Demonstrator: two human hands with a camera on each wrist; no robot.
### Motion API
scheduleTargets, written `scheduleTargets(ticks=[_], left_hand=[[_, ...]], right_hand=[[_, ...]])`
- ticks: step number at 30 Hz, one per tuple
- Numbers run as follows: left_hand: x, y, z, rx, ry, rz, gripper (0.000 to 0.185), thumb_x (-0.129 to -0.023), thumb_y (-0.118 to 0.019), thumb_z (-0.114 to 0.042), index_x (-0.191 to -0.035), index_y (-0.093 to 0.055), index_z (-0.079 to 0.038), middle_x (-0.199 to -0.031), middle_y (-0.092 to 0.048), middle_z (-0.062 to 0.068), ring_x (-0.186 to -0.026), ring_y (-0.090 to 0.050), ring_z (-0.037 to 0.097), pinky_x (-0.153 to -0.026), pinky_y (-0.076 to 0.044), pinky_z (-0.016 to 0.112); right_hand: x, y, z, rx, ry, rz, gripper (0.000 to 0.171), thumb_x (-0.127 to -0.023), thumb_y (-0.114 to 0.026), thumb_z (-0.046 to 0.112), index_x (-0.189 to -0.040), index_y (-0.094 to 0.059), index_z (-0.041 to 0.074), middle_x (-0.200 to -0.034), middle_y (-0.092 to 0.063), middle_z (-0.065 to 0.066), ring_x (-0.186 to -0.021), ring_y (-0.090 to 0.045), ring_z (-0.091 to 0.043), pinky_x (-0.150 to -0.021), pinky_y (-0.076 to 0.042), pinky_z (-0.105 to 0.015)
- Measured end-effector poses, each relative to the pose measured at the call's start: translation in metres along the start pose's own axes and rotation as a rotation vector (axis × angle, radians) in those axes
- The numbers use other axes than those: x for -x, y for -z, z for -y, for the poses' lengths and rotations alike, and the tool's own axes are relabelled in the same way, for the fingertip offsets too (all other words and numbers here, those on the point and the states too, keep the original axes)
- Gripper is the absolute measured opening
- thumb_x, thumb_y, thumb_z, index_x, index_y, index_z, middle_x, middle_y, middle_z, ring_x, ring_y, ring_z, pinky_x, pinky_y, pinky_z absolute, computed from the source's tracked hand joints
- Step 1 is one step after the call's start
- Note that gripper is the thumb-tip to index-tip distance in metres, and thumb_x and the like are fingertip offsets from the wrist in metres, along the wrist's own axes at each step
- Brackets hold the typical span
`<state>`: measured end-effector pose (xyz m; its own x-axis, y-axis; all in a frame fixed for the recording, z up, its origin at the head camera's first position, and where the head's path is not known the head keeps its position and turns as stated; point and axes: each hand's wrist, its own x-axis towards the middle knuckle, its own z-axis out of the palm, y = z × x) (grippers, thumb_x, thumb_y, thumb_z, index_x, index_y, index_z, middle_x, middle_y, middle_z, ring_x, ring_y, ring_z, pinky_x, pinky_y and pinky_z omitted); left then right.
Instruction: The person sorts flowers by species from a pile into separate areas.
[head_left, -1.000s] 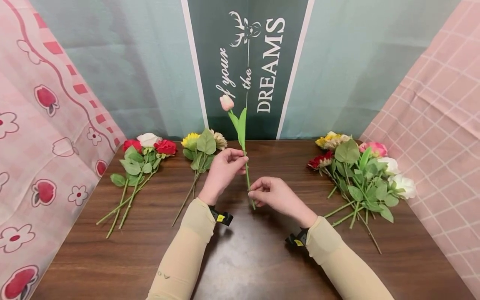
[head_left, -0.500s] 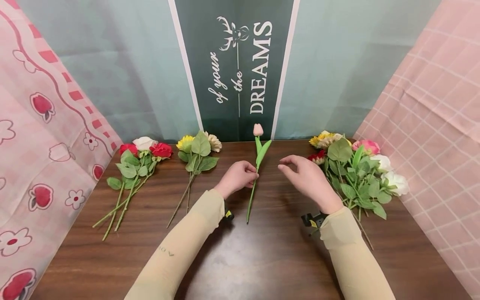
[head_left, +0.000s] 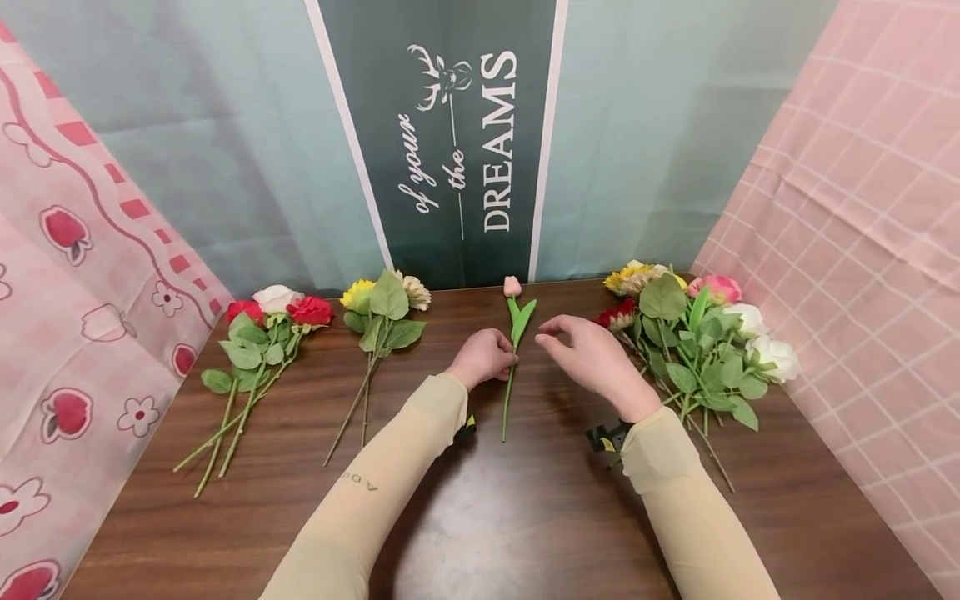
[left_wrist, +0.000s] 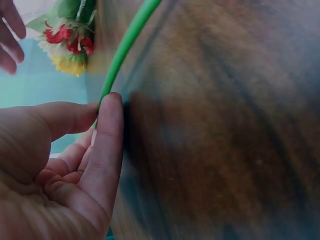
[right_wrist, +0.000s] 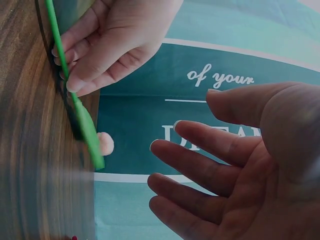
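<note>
The left hand (head_left: 486, 357) sat just left of the frame's centre, its forearm in a beige sleeve running up from the lower edge, thumb and curled fingers pinching the thin green stem of the pale pink artificial tulip (head_left: 513, 335). The tulip lay on the dark brown wooden table (head_left: 525, 517), bud toward the upper centre, stem end pointing down the frame. Whether the stem rested fully on the wood where it was pinched could not be told.

The right hand (head_left: 592, 360) hovered just right of the tulip, apart from it, fingers loose and slightly bent, holding nothing; the right wrist view showed its palm bare and spread.

On the dark green banner (head_left: 450, 142) at upper centre, white letters read "of your", "the" and "DREAMS" under a deer-head emblem. Small dark lettering on the left sleeve was too small to read.

Both wrist views were blurred across the table; the left one cut off the tulip's bud.
</note>
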<state>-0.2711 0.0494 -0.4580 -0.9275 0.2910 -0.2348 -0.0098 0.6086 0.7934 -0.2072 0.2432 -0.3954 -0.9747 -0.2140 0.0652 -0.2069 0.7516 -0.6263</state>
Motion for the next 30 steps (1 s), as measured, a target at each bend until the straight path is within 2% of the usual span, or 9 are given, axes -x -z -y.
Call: scheduleTargets(ticks=[4, 10, 13, 17, 21, 24, 30], left_hand=[[0.001, 0.000, 0.002, 0.003, -0.001, -0.006, 0.011, -0.096, -0.071, -0.009, -0.098, -0.066, 0.000, -0.088, -0.065, 0.010, -0.065, -0.071, 0.016, -0.063, -0.060, 0.028], [0.011, 0.007, 0.009, 0.028, -0.060, -0.039, 0.016, -0.099, -0.068, -0.017, -0.108, -0.066, -0.004, -0.089, -0.066, 0.008, -0.067, -0.070, 0.017, -0.064, -0.060, 0.031], [0.023, 0.011, 0.014, -0.030, -0.151, -0.086, 0.023, -0.101, -0.065, -0.023, -0.117, -0.066, -0.007, -0.097, -0.067, 0.004, -0.078, -0.068, 0.015, -0.073, -0.058, 0.033], [0.049, 0.017, 0.019, -0.206, -0.314, -0.117, 0.036, -0.101, -0.065, -0.028, -0.132, -0.064, -0.010, -0.117, -0.066, 0.003, -0.100, -0.065, 0.016, -0.089, -0.054, 0.037], [0.075, 0.016, 0.016, -0.421, -0.497, -0.057, 0.052, -0.101, -0.065, -0.035, -0.147, -0.055, -0.013, -0.137, -0.059, 0.004, -0.123, -0.058, 0.019, -0.104, -0.049, 0.040], [0.090, 0.007, 0.011, -0.544, -0.622, -0.005, 0.062, -0.101, -0.064, -0.040, -0.154, -0.046, -0.016, -0.147, -0.052, 0.003, -0.135, -0.049, 0.021, -0.112, -0.042, 0.040], [0.107, -0.011, -0.005, -0.687, -0.763, 0.045, 0.070, -0.100, -0.061, -0.049, -0.160, -0.038, -0.021, -0.156, -0.044, 0.003, -0.143, -0.042, 0.020, -0.117, -0.035, 0.039]], right_hand=[[-0.002, -0.002, 0.001, 0.007, -0.003, 0.014, 0.037, -0.104, -0.060, 0.038, -0.128, -0.068, 0.011, -0.124, -0.068, -0.008, -0.107, -0.065, -0.027, -0.090, -0.052, -0.051], [-0.004, -0.005, -0.003, 0.014, -0.020, 0.013, 0.035, -0.105, -0.058, 0.036, -0.127, -0.068, 0.011, -0.123, -0.069, -0.007, -0.105, -0.065, -0.026, -0.090, -0.052, -0.051], [-0.005, -0.006, -0.008, 0.021, -0.042, -0.006, 0.033, -0.105, -0.058, 0.035, -0.125, -0.069, 0.011, -0.123, -0.069, -0.009, -0.106, -0.065, -0.028, -0.091, -0.052, -0.052], [-0.008, -0.006, -0.016, 0.045, -0.080, -0.030, 0.035, -0.106, -0.055, 0.035, -0.125, -0.069, 0.009, -0.124, -0.069, -0.013, -0.109, -0.065, -0.032, -0.094, -0.051, -0.055], [-0.010, 0.001, -0.029, 0.072, -0.098, -0.073, 0.037, -0.107, -0.051, 0.033, -0.126, -0.069, 0.007, -0.124, -0.069, -0.016, -0.110, -0.065, -0.036, -0.093, -0.050, -0.058], [-0.006, 0.009, -0.043, 0.089, -0.113, -0.126, 0.037, -0.108, -0.050, 0.032, -0.124, -0.070, 0.005, -0.121, -0.069, -0.018, -0.106, -0.065, -0.037, -0.090, -0.050, -0.058], [0.006, 0.031, -0.073, 0.151, -0.134, -0.185, 0.034, -0.106, -0.051, 0.028, -0.119, -0.070, 0.002, -0.116, -0.069, -0.022, -0.102, -0.065, -0.041, -0.087, -0.049, -0.060]])
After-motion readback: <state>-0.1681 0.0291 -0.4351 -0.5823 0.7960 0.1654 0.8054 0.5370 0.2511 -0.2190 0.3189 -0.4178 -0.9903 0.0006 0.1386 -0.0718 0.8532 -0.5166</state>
